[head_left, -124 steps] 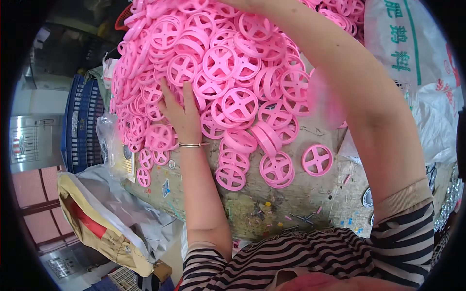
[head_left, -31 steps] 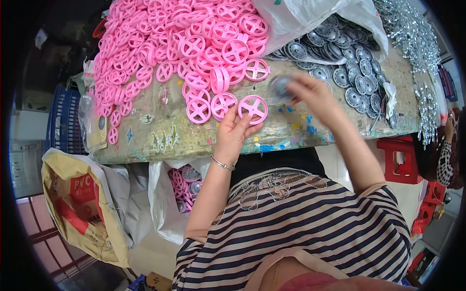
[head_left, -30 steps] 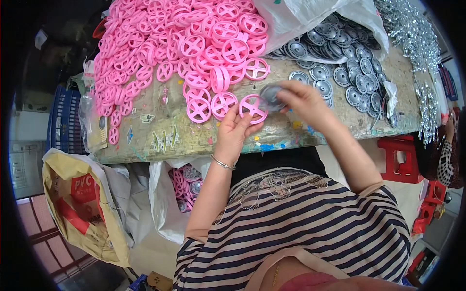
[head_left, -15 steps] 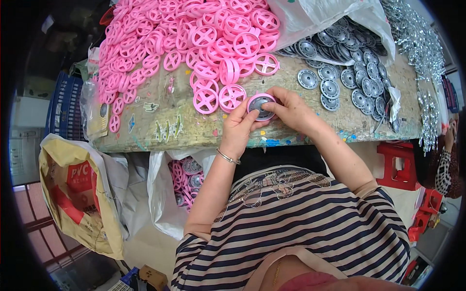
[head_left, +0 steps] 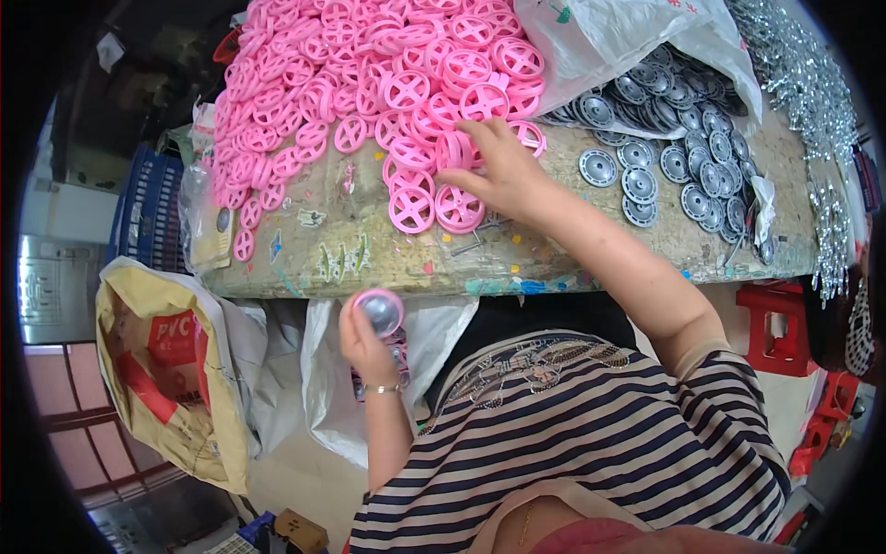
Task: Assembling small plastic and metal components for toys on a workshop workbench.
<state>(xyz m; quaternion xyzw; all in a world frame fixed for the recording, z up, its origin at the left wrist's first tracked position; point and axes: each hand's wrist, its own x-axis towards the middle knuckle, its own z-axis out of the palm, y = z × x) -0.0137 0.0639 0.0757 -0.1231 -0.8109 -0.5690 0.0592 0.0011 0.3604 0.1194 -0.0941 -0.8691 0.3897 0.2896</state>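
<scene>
My left hand [head_left: 363,346] grips a pink wheel with a grey disc set in it [head_left: 380,312], just past the table's front edge and above an open white sack [head_left: 325,388]. Over the table, my right hand [head_left: 508,175] reaches to the near side of a big heap of pink spoked wheels [head_left: 369,69]. Its thumb and fingers are spread around a pair of upright pink wheels [head_left: 452,150]; whether they touch them I cannot tell. Just below the thumb lies another pink wheel [head_left: 459,210]. Grey discs [head_left: 639,185] lie loose to the right.
More grey discs spill from a clear plastic bag [head_left: 628,46] at the back right. Silver tinsel [head_left: 803,83] hangs over the table's right side. A tan sack [head_left: 166,369] stands open at the left, near a blue crate [head_left: 148,203]. A red stool [head_left: 775,328] stands at the right.
My hands have parted. The left moved down and left off the table, carrying the wheel with its grey disc; the right let go of it and moved up to the pink wheels.
</scene>
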